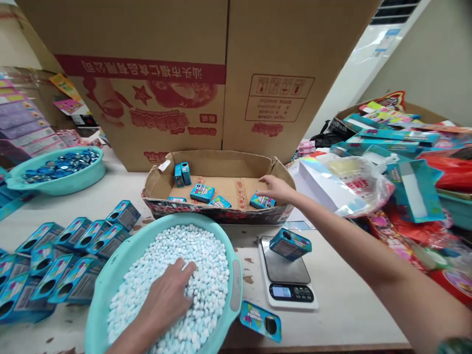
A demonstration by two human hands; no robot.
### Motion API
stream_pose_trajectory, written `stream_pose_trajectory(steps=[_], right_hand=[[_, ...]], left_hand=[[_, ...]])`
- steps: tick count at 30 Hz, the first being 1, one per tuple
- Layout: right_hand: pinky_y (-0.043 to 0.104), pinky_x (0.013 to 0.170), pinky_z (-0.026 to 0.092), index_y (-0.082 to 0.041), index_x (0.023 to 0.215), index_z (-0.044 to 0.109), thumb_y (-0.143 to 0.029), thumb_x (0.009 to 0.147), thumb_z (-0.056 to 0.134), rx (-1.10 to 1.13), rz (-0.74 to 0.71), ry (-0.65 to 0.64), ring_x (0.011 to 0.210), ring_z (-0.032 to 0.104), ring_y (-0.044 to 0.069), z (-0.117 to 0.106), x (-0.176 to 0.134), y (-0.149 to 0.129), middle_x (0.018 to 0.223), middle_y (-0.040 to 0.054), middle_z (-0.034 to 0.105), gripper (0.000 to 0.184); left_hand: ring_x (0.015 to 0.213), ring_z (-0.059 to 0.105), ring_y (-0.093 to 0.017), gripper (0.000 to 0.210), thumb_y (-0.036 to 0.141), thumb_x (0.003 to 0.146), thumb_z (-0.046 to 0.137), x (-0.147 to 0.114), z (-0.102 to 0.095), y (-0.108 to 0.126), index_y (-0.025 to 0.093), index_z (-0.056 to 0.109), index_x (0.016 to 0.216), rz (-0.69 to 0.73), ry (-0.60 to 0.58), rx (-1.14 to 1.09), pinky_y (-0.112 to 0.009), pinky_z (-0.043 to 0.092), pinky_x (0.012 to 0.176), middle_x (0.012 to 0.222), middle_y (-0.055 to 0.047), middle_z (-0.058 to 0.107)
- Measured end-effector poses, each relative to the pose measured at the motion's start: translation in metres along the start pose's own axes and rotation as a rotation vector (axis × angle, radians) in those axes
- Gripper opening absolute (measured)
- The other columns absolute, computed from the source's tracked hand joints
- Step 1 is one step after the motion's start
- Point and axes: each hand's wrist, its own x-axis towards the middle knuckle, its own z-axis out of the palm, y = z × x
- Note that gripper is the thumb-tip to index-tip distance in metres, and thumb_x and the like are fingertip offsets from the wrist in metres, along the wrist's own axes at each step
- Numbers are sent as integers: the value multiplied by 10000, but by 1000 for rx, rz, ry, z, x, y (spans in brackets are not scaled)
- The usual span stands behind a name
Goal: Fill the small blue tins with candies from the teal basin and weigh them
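Observation:
My left hand (167, 295) rests on small white and pale blue candies (210, 265), its thumb and fingers apart, some fingertips partly hidden among them. The candies fill a turquoise basin (236, 282). My right hand (278, 190) reaches over the low cardboard tray (236, 160), fingers spread, just above a small blue candy box (262, 200) lying in it. Several other blue boxes (202, 192) are in the tray's left half. Another blue candy box (290, 244) sits on a digital kitchen scale (293, 292), and one more box with a round hole (260, 322) lies in front.
Several blue boxes with round holes (79, 278) stand at left, near a turquoise bowl (83, 179) of blue metallic lids. A large cardboard carton (191, 39) rises behind the tray. Packaging and plastic bags (357, 182) pile up at right.

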Motion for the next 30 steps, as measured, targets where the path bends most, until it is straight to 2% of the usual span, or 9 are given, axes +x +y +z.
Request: stream_pose_trajectory(steps=[4, 9, 12, 15, 17, 20, 23, 26, 30], right_hand=[[384, 769, 497, -137, 921, 652, -232, 344, 864, -42, 54, -227, 863, 630, 277, 33, 47, 11, 974, 128, 656, 622], [383, 685, 505, -168, 743, 623, -175, 275, 828, -22, 32, -284, 693, 606, 228, 51, 60, 19, 770, 26, 624, 511], [398, 811, 492, -170, 1015, 598, -166, 373, 803, 46, -30, -135, 904, 597, 281, 39, 64, 8, 1000, 86, 607, 673], [368, 927, 457, -238, 1333, 356, -251, 580, 742, 158, -131, 38, 1075, 547, 248, 15, 51, -19, 1251, 90, 499, 846], [364, 941, 458, -291, 1370, 298, -279, 620, 755, 361, -242, 98, 1072, 559, 228, -1, 27, -42, 1271, 62, 499, 879], [397, 943, 468, -335, 1336, 370, -259, 568, 827, 842, -317, 75, 1094, 564, 248, -15, -21, -73, 1269, 40, 539, 898], [417, 941, 481, -278, 1234, 500, -385, 679, 752, 1350, -131, -30, 1122, 568, 251, -17, -61, -87, 1239, 43, 590, 618], [405, 862, 528, -212, 1098, 584, -498, 804, 589, 1687, 141, -126, 1017, 632, 239, -10, -82, -89, 1093, 57, 671, 410], [442, 822, 540, -179, 1055, 587, -572, 836, 509, 1867, 327, -210, 964, 664, 273, 1, -98, -96, 997, 98, 701, 457]], left_hand=[[1045, 587, -259, 521, 175, 704, 450, -1, -5, -7, 288, 524, 1207, -54, -11, -24, -379, 442, 860, 1254, -83, 527], [1024, 600, -272, 455, 207, 741, 448, 2, -9, -12, 280, 559, 1176, -112, -24, -86, -381, 436, 859, 1227, -81, 558], [1025, 595, -279, 398, 213, 760, 430, 3, -10, -15, 255, 588, 1123, -128, 10, -137, -384, 431, 855, 1144, -82, 597], [985, 605, -271, 370, 189, 749, 427, 3, -10, -17, 244, 598, 1072, -112, 39, -154, -374, 433, 827, 1072, -78, 613], [966, 609, -269, 345, 179, 740, 429, 3, -10, -17, 239, 600, 1034, -101, 52, -157, -370, 431, 815, 1042, -76, 617], [918, 613, -265, 276, 184, 733, 437, 0, -10, -17, 235, 601, 949, -81, 81, -183, -365, 431, 788, 974, -64, 625], [915, 603, -239, 223, 189, 729, 439, -2, -13, -19, 231, 593, 885, -63, 179, -301, -346, 422, 815, 955, -42, 634], [868, 597, -196, 147, 219, 720, 457, -5, -19, -22, 219, 570, 815, -70, 320, -525, -301, 423, 822, 877, -9, 641], [504, 505, -146, 174, 342, 702, 521, -7, -28, -23, 210, 532, 815, -238, 274, -919, -225, 358, 478, 521, 45, 491]])
